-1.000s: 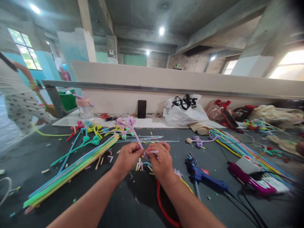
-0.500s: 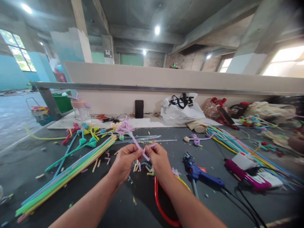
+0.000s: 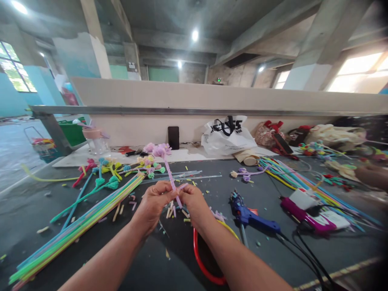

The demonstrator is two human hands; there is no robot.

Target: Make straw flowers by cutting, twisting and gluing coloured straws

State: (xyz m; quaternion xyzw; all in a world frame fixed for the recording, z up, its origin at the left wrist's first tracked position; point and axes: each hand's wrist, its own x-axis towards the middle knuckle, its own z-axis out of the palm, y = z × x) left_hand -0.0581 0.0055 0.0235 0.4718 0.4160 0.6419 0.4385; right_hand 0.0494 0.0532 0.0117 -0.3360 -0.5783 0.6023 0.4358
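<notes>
My left hand [image 3: 157, 200] pinches the stem of a lilac pipe-cleaner flower [image 3: 160, 150], whose fluffy head points up and away from me. My right hand [image 3: 192, 202] is closed beside it, fingertips almost touching the left. Between its thumb and finger is a short lilac pipe-cleaner piece [image 3: 183, 186], against the stem. The stem's lower end [image 3: 178, 201] sticks out below the fingers. Short cut pieces [image 3: 171, 210] lie on the dark table just under my hands. A red loop-shaped handle [image 3: 196, 254] is partly hidden by my right forearm.
A blue glue gun [image 3: 257, 221] with a cord lies at right, near a purple power strip [image 3: 303, 216]. Pipe-cleaner bundles [image 3: 81, 224] lie left and right. Finished-looking flowers [image 3: 112, 182], a phone [image 3: 173, 138] and a white bag [image 3: 227, 139] stand farther back. Another person's hand [image 3: 371, 176] is at far right.
The flower stem has turned more upright, and the short piece now sits closer against it. Both hands remain together. The whole view has shifted slightly.
</notes>
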